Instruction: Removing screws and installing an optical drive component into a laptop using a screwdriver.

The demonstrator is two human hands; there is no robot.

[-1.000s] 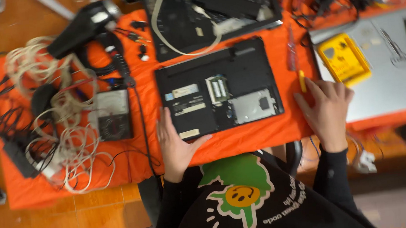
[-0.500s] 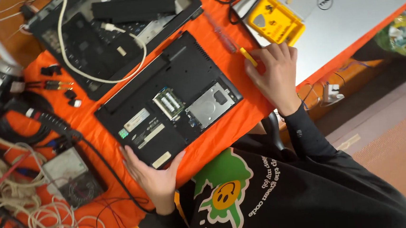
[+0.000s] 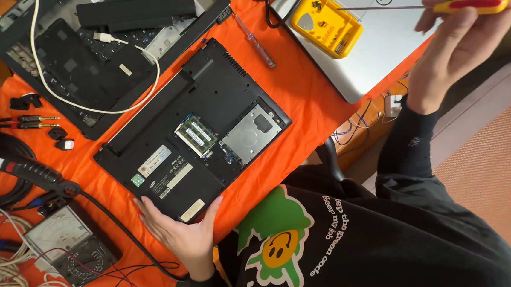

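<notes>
Lying bottom-up on the orange cloth (image 3: pixel 300 92) of the table, the matte black laptop (image 3: pixel 191 127) showed its memory and drive bays uncovered. The left hand (image 3: pixel 180 229) rested spread against its near edge. The right hand (image 3: pixel 460 33), raised over a silver laptop (image 3: pixel 381 51), pinched a yellow-and-red screwdriver (image 3: pixel 470 5).

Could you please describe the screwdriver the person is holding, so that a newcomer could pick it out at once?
Start at the silver closed laptop at the upper right of the orange cloth. Above it, the right hand holds a screwdriver level. Its yellow-and-red handle and long thin shaft set it apart from the clear-handled tool lying on the cloth.
</notes>
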